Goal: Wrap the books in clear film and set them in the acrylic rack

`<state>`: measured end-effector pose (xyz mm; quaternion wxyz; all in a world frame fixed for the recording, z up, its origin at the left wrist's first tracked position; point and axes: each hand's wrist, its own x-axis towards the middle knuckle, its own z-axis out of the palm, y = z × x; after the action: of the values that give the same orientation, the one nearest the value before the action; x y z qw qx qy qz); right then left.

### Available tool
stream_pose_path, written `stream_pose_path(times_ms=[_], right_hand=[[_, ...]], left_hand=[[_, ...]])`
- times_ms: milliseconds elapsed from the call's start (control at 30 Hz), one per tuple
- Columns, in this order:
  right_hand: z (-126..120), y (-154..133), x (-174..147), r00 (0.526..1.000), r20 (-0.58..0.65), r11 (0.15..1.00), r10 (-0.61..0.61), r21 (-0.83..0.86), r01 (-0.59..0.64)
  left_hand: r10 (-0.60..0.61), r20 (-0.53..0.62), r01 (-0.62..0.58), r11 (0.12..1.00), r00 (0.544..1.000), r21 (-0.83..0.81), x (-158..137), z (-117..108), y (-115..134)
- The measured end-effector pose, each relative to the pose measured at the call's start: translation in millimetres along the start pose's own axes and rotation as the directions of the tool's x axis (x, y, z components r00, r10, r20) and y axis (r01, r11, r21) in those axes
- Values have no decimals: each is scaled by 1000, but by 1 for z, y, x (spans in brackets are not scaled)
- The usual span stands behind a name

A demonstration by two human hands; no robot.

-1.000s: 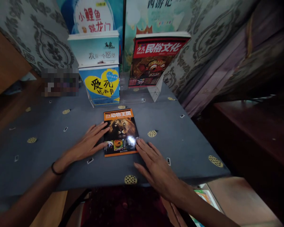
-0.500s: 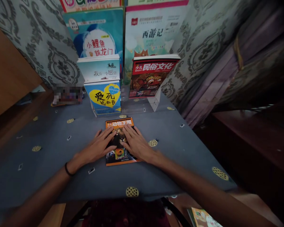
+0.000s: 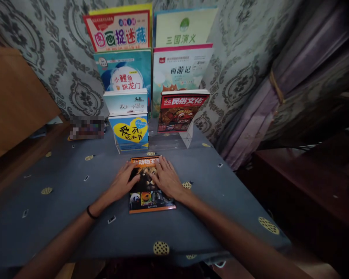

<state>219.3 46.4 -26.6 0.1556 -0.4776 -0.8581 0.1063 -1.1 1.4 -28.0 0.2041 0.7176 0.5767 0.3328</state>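
A book [image 3: 147, 180] with a lion, a panda and other animals on its orange-edged cover lies flat on the blue tablecloth in front of me. Over its left edge rests my left hand [image 3: 122, 181], fingers stretched out and thumb on the cover. My right hand [image 3: 170, 180] lies across the right side, its fingers extended toward the top corner and its thumb near the lion's face. Both hands touch the book without lifting it. The hands hide parts of the title and side edges.
Behind the book, a clear stand [image 3: 187, 138] holds several upright books, including a blue and yellow book [image 3: 130, 132] and a red book [image 3: 180, 112]. A blurred-out item [image 3: 87, 130] lies at the back left. Patterned curtains [image 3: 241, 73] hang behind the table [image 3: 75, 224].
Both hands have shifted outward from the middle of the cover toward its side edges, uncovering the lion's face. My view has tilted up, showing more of the upper books.
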Motion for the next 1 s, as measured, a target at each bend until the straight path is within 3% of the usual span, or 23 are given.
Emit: stream_pose_path(times_ms=[100, 200, 300, 400, 533, 633, 700, 767, 833, 867, 933, 1000], right_hand=[[1, 3, -2, 1000, -21, 999, -18, 27, 19], [3, 7, -3, 998, -54, 998, -24, 64, 28], [7, 11, -3, 996, -79, 993, -32, 114, 41], [10, 16, -5, 993, -110, 977, -29, 207, 52], [9, 22, -4, 983, -176, 904, 60, 426, 21], [4, 26, -1, 971, -194, 760, 142, 649, 19], [-1, 28, 1, 980, -129, 573, 154, 819, 17], [-6, 28, 2, 993, -1, 330, 115, 943, -37], [-13, 27, 1, 992, 109, 130, 59, 985, -116], [-17, 26, 1, 990, 138, 72, 42, 987, -141], [-28, 24, 1, 990, 137, 30, 22, 990, -138], [-41, 22, 2, 997, 81, 58, 4, 995, -81]], left_hand=[[-117, -77, 77, 915, 990, -396, 3, -2, 2], [-362, -71, 191, 637, 929, -747, 5, -1, 4], [-463, 112, 307, 371, 879, -877, 6, -1, 10], [-384, 293, 405, 254, 876, -878, 5, -3, 18], [-342, 289, 373, 211, 894, -903, 4, -5, 27], [-318, 248, 317, 188, 915, -930, 4, -7, 31], [-317, 219, 284, 174, 923, -943, 4, -9, 33], [-318, 195, 259, 173, 928, -950, 4, -10, 35], [-321, 169, 236, 185, 932, -954, 4, -13, 38], [-320, 155, 226, 197, 935, -954, 4, -14, 40], [-310, 124, 201, 228, 943, -953, 6, -18, 46], [-280, 79, 157, 269, 957, -950, 9, -21, 55]])
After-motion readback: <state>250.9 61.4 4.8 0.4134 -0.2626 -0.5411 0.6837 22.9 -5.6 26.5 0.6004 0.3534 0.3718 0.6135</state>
